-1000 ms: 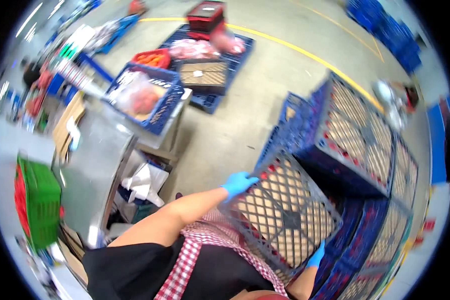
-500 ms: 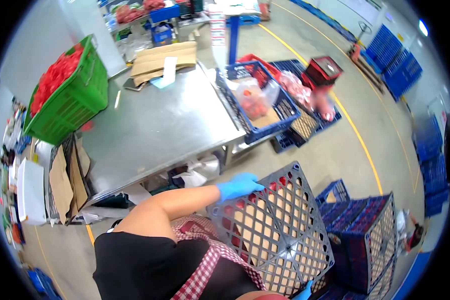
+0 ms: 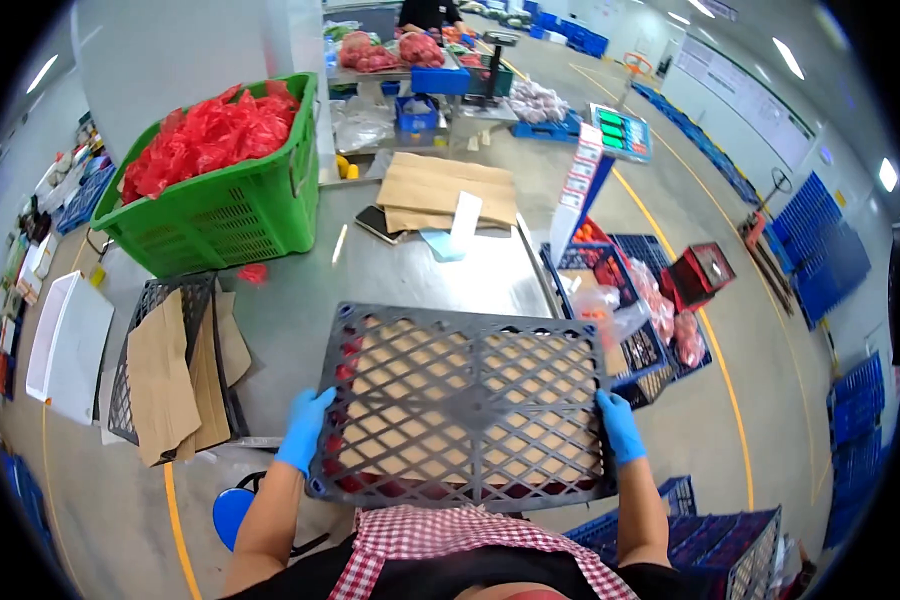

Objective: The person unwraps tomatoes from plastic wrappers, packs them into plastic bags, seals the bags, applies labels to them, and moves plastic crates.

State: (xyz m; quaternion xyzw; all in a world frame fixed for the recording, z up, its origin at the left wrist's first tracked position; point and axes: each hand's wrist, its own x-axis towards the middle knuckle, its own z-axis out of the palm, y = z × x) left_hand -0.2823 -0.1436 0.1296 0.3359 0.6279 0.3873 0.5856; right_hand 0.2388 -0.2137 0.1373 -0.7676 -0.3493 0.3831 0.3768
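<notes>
A black plastic lattice crate (image 3: 477,400) is held level in front of my apron, over the near edge of a metal table (image 3: 290,340). Beige cardboard and bits of red show through its grid; what the red is I cannot tell. My left hand (image 3: 308,428), in a blue glove, grips the crate's left side. On the opposite side my right hand (image 3: 620,425), gloved too, has its fingers closed on the rim. Beyond the crate lie flattened cardboard sheets (image 3: 440,190), a phone (image 3: 380,224) and a white paper slip (image 3: 465,222).
A green crate (image 3: 220,225) full of red bags stands at the table's left, with a black crate of cardboard (image 3: 175,370) nearer. Right of the table are a scale display (image 3: 620,134) and a blue crate (image 3: 635,345). Stacked crates (image 3: 720,550) stand low right; a blue stool (image 3: 232,515) low left.
The crate has moved left, from beside the stacked crates to the table's near edge, and turned from tilted to level. Both hands moved with it. My view has swung toward the table.
</notes>
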